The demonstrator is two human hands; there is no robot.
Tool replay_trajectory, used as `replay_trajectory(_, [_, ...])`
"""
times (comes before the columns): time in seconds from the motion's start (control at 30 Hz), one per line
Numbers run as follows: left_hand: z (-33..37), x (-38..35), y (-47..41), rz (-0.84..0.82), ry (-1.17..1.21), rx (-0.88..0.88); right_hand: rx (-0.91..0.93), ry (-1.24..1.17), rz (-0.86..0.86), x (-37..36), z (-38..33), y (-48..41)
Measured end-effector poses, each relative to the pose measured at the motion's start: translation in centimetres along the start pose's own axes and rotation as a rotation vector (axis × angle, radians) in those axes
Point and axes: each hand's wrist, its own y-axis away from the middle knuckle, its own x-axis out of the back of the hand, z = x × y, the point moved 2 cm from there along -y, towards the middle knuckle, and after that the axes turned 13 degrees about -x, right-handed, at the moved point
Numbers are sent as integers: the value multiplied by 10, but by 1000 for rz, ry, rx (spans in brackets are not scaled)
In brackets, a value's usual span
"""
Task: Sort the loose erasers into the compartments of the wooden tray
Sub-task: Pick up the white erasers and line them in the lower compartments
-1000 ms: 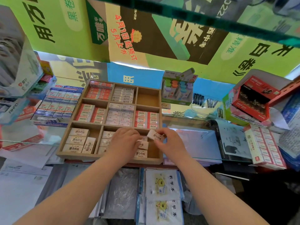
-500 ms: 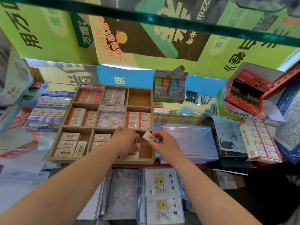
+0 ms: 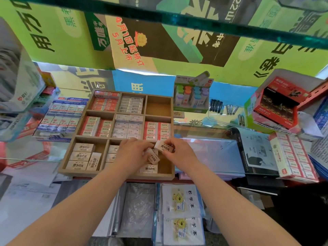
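**A:** Status on the sort?

**B:** Far along, by my read. The wooden tray sits on the glass counter, toward its front edge. Far-left, far-middle and the whole middle row are packed in neat stacks. Near-left is nearly full, with one piece turned crosswise. The far-right corner compartment is bare wood.

**A:** What's left?

**B:** The near row, under the hands. Near-right has one flat eraser at its front edge and bare floor along its right wall. Near-middle is partly filled, but the left hand covers the rest, so I can't count it. One stray eraser lies on the counter just beside the tray's far right corner. I can't tell if it belongs to this batch.

**A:** Hands?

**B:** The right hand pinches a cream eraser between thumb and fingertips. It's held above the back of the near row, clear of the tray. The left hand is curled, knuckles up, over near-middle. Its fingertips hold a tilted eraser just below the one in the right hand. The two pieces are close, maybe touching; I can't resolve it.

**A:** Next?

**B:** My guess is both go into near-right. There's room.
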Motion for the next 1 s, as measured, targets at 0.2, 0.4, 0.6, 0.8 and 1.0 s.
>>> replay_trajectory(0.2, [-5,-2,1,-205,-305,-188,53,137,61,-3,-7,-1])
replay_trajectory(0.4, [-14,-6,-5,-255,-344,-197,51,194,70,-12,-15,-4])
replay_trajectory(0.6, [-17,-10,1,-85,-314,-131,85,277,54,-15,-14,-2])
replay_trajectory(0.8, [-15,-9,4,42,-155,-132,83,267,10,-22,-21,-1])
replay_trajectory(1.0, [-12,-10,3,2,-274,-181,57,162,-51,-27,-22,3])
